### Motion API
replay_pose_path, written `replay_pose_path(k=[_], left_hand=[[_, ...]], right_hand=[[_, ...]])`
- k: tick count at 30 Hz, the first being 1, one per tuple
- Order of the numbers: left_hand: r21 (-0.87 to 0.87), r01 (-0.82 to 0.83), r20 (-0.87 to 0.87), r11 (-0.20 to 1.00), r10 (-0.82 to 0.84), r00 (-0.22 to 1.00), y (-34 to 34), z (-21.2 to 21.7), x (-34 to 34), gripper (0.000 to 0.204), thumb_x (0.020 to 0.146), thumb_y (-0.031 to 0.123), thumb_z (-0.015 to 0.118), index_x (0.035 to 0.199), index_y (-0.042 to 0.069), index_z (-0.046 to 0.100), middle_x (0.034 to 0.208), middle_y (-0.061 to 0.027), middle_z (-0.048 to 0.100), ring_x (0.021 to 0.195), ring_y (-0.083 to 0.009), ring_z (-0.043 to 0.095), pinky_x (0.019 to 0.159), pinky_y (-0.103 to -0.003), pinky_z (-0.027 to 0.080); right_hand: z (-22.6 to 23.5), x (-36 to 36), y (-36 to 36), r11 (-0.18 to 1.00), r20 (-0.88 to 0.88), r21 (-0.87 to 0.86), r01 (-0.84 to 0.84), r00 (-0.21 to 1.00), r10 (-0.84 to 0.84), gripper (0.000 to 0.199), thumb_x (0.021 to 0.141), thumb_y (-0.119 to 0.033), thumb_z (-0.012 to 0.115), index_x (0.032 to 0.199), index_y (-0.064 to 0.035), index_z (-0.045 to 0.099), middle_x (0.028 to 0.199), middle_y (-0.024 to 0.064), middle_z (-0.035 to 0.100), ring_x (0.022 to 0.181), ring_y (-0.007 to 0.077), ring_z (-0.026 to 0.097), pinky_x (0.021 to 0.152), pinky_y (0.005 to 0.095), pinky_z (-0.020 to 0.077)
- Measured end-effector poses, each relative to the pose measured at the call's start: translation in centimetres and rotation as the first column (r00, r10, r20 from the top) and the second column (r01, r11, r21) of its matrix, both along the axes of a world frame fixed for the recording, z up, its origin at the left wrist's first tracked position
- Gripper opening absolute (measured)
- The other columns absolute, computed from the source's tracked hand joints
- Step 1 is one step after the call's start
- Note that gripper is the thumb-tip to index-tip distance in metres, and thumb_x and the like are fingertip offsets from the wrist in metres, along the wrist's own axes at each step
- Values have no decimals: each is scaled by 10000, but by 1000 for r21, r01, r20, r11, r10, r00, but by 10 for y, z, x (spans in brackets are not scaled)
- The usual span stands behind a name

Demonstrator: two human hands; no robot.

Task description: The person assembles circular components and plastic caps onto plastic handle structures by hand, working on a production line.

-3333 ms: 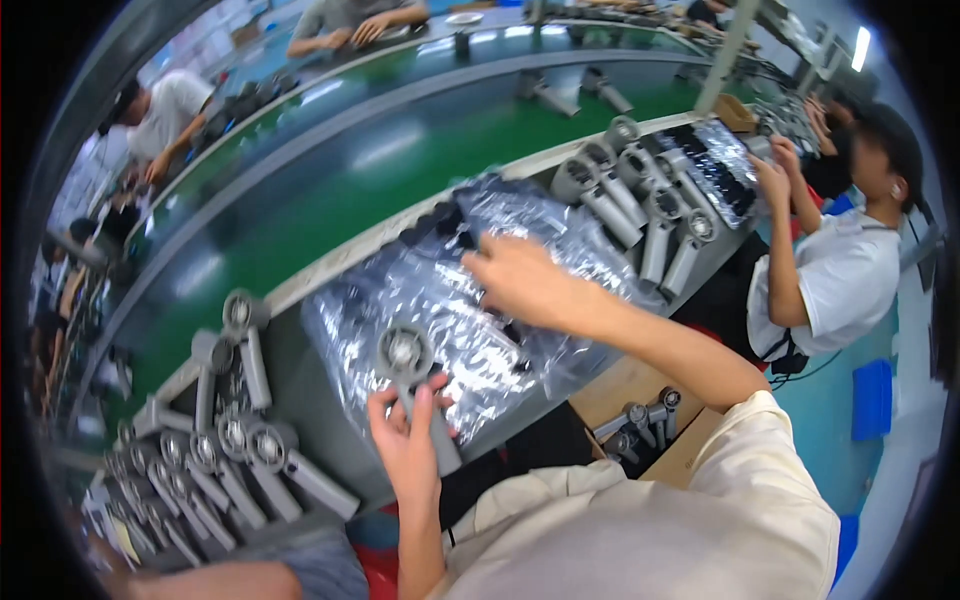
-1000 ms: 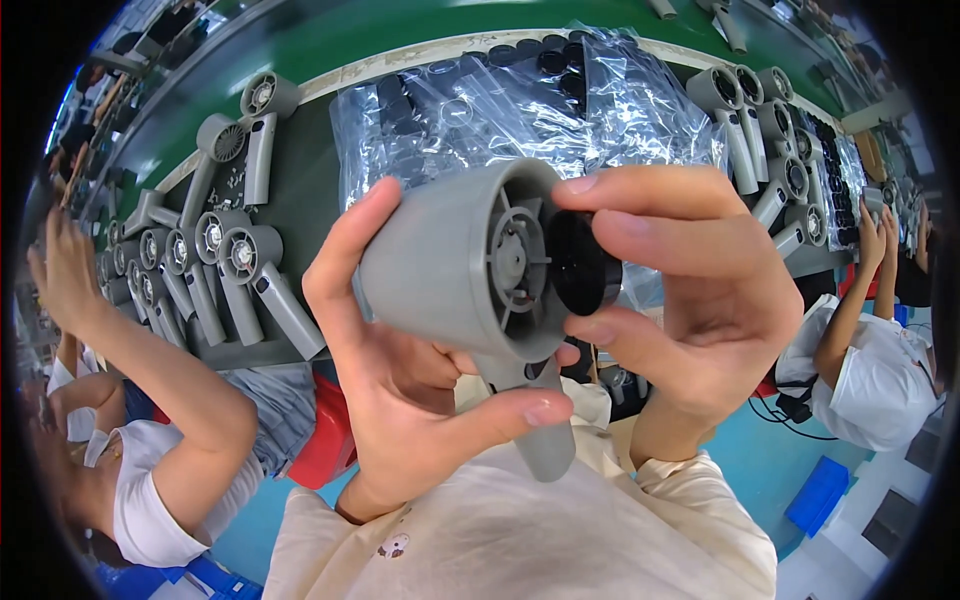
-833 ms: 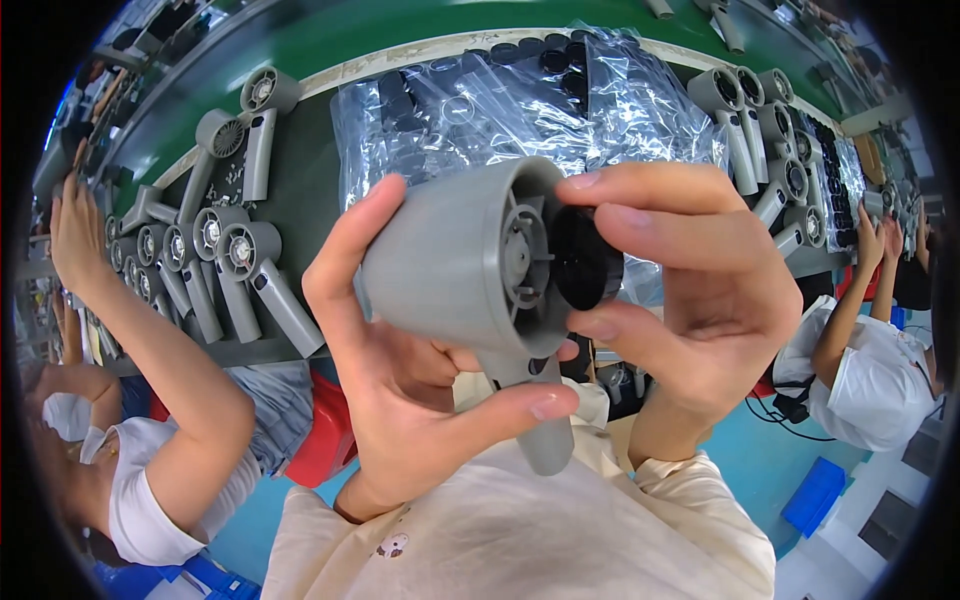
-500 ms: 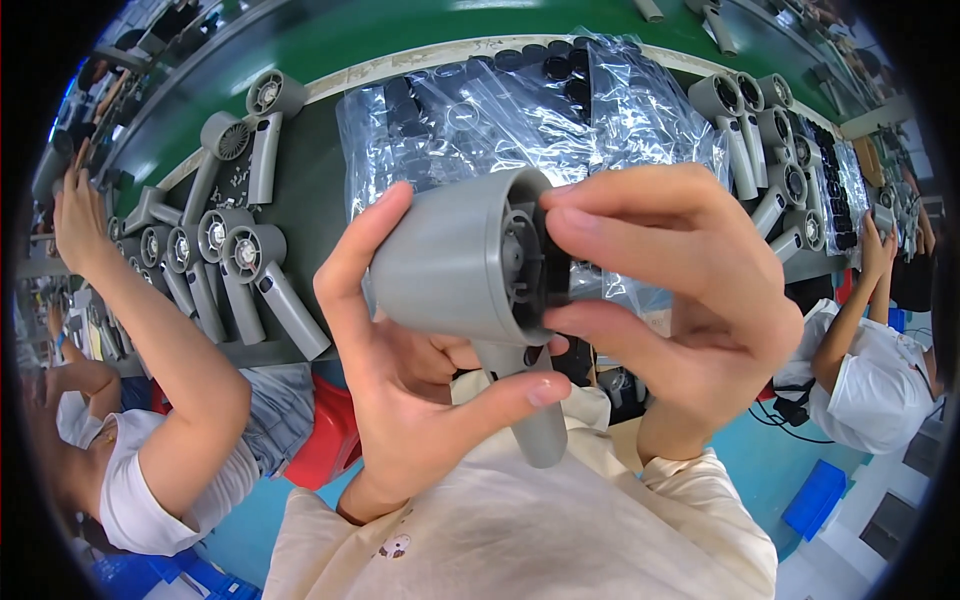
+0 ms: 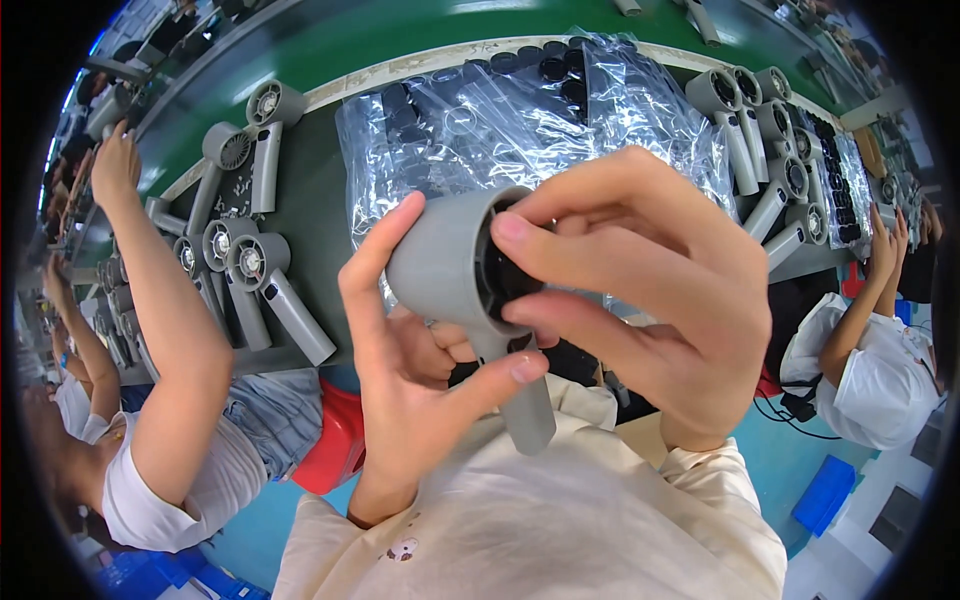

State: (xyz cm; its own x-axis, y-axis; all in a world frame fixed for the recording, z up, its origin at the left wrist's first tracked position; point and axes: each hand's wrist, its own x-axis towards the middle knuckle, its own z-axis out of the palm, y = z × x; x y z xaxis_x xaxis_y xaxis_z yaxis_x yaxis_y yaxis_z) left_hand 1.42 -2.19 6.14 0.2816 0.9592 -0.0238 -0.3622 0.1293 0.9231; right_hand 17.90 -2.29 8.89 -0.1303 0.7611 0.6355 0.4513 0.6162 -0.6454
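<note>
A grey handheld fan (image 5: 440,250) is held up before my chest, its round head tilted and its short handle pointing down. My left hand (image 5: 400,370) wraps the fan from behind and below, thumb across the top of the handle. With thumb and fingertips, my right hand (image 5: 650,290) pinches a black round cover (image 5: 508,268) in the open front of the fan head. Part of that cover is hidden by my fingers, so I cannot tell how far it sits inside the rim.
Clear plastic bags (image 5: 460,130) with black round parts lie on the workbench (image 5: 320,190) behind the fan. More grey fans (image 5: 258,262) stand at left, others (image 5: 716,95) at right. Co-workers (image 5: 170,400) sit on both sides, near a red stool (image 5: 340,435) and a blue bin (image 5: 825,495).
My right hand has moved left with the black cover, further into the fan head's opening. The fan's front has turned slightly more toward me. The left co-worker's arm has shifted.
</note>
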Motion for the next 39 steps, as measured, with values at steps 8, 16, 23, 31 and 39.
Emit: replay_pose_path(k=[8,16,23,31,39], left_hand=[[44,154,318,987,-160,934,10,-12,1,983,746,-86,683,1454,143,40,1318,-213,424,1151,-300,525,862,-419,537],[400,145,-386,905,23,922,16,-4,-17,885,702,221,801,1411,4,318,1339,-162,369,1163,-254,469,893,-316,435],[404,17,-198,914,69,978,10,0,-4,761,779,289,744,1353,-60,385,1330,-243,426,1230,-287,446,1002,-368,377],[425,-58,-75,903,99,992,1,-3,-9,623,828,262,688,1301,-64,448,1339,-286,403,1219,-330,451,994,-391,379],[542,-62,-203,838,202,958,9,-23,2,509,858,240,630,1255,-41,479,1286,-294,431,1169,-342,476,957,-413,408]], right_hand=[[-21,-8,-5,974,-302,-196,112,938,-169,375,789,-7,669,1148,50,579,1137,140,568,1027,194,542,875,289,440],[-28,-37,-26,873,-772,-393,-290,620,-142,442,950,-150,489,1336,43,391,1330,141,444,1184,191,468,979,305,373],[-40,-43,-31,942,-609,-305,-142,789,-78,565,890,-163,614,1341,66,361,1274,153,422,1118,214,500,937,328,437],[-35,-44,-35,963,-560,-253,-95,826,-66,584,847,-160,676,1311,71,407,1231,157,436,1068,212,520,872,298,465],[-49,-52,-21,971,-664,-231,-61,739,-112,622,828,-337,694,1257,51,465,1199,148,488,1097,203,469,904,321,418]])
